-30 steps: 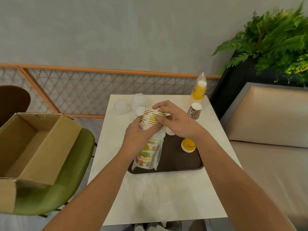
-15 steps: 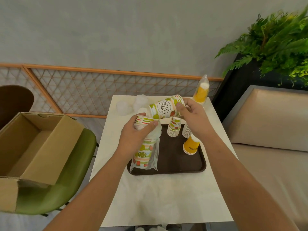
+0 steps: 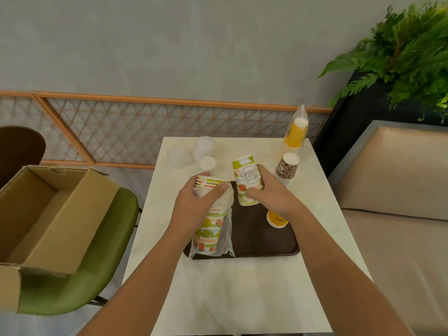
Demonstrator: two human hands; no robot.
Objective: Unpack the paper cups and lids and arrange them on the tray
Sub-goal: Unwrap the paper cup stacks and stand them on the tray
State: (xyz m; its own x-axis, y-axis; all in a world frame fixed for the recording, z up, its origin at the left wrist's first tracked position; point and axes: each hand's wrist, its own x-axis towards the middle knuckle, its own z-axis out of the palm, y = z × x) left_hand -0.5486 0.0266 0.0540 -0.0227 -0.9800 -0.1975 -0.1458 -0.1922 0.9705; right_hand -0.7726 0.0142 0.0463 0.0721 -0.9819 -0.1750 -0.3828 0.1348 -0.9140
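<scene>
My left hand (image 3: 198,202) grips the top of a stack of fruit-print paper cups (image 3: 208,229) still half in its clear plastic sleeve, standing on the left end of the dark brown tray (image 3: 261,243). My right hand (image 3: 269,192) holds a single fruit-print cup (image 3: 246,179) upside down over the back of the tray. One orange cup (image 3: 276,219) sits on the tray under my right wrist. Clear lids (image 3: 191,151) lie at the table's back left.
A sleeved stack of orange cups (image 3: 294,134) and a leopard-print cup stack (image 3: 286,168) stand at the table's back right. An open cardboard box (image 3: 46,214) rests on a green chair (image 3: 80,275) to the left. A beige sofa (image 3: 397,190) and a plant (image 3: 402,54) are on the right.
My right hand pulled one cup off the stack, turned it upside down and lowered it toward the back of the tray. My left hand stayed on the stack.
</scene>
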